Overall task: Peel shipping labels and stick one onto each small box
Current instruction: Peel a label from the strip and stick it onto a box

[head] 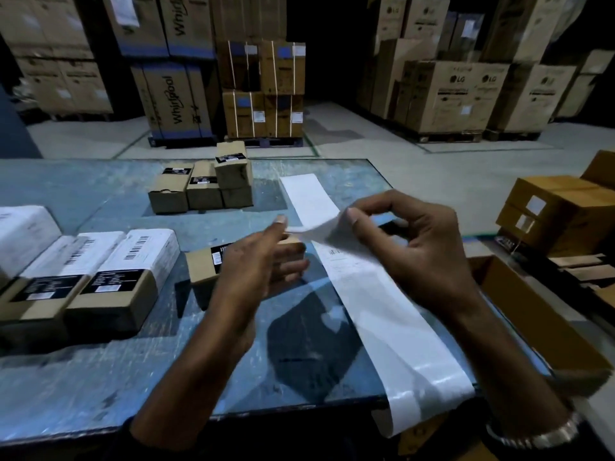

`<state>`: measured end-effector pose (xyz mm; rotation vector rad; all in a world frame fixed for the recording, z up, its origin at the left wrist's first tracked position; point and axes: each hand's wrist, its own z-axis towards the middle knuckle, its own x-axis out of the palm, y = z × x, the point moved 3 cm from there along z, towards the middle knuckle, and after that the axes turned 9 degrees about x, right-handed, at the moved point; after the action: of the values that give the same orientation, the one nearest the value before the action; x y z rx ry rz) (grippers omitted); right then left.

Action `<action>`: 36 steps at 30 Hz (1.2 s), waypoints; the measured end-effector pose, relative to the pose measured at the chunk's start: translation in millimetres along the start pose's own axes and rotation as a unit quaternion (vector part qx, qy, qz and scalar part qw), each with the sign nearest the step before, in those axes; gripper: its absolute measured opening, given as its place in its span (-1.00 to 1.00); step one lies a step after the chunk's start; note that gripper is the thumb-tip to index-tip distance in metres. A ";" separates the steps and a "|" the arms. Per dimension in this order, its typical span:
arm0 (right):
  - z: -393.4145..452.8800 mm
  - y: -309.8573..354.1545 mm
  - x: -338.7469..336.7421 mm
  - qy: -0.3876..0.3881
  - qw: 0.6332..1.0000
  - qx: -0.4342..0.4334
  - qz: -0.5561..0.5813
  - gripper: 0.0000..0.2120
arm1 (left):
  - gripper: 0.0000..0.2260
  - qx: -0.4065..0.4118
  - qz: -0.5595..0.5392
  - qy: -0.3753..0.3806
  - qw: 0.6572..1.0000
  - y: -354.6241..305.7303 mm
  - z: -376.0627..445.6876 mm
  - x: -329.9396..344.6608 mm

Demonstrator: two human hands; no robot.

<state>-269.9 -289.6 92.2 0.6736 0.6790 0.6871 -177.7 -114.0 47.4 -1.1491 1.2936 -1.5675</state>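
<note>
Shipping labels on the long white backing strip (392, 314) lie across your blue table (100, 377); your right hand (416, 247) pinches one lifted corner, your left hand (263, 257) pinches its edge above the small brown cardboard box (206, 264). Pull fast and it could tear or curl onto itself.

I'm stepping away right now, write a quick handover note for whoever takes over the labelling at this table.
Right hand pinches the label strip at its fold. Left hand grips a small box, its thumb at the strip's edge.
Done: labelled boxes stand at the table's left.
Left: peel a label for the held box; the four boxes at the far edge show no white label.
</note>
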 end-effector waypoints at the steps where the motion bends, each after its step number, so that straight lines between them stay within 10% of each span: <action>1: -8.3 6.8 8.5 0.023 0.999 -0.022 0.000 -0.93 | -0.69 -0.003 -0.007 -0.015 1.000 -0.2 0.0 -10.6; 8: -44.4 17.3 49.3 0.085 0.994 -0.070 -0.008 -0.90 | -0.76 0.037 -0.029 -0.073 0.996 -7.7 0.5 -62.2; 13: -56.4 16.9 54.7 0.059 0.995 -0.025 -0.073 -0.30 | -0.77 0.078 -0.041 -0.060 0.994 -18.8 10.3 -80.1; 17: -63.5 10.4 63.5 0.051 0.982 0.181 -0.004 0.01 | -0.76 0.097 -0.049 -0.038 0.993 -26.2 21.1 -87.9; 24: -68.3 7.8 103.3 0.000 0.880 0.377 0.287 -0.74 | -0.76 0.139 0.022 -0.007 0.990 -36.8 39.3 -102.6; 36: -38.2 -20.9 78.6 -0.105 0.901 0.352 0.231 -0.81 | -0.87 0.167 0.208 0.145 0.953 -64.6 102.6 -74.7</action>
<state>-245.2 -231.3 28.5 1.5949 0.5604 0.7856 -59.8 -60.3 106.4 -0.4109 1.2876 -1.5861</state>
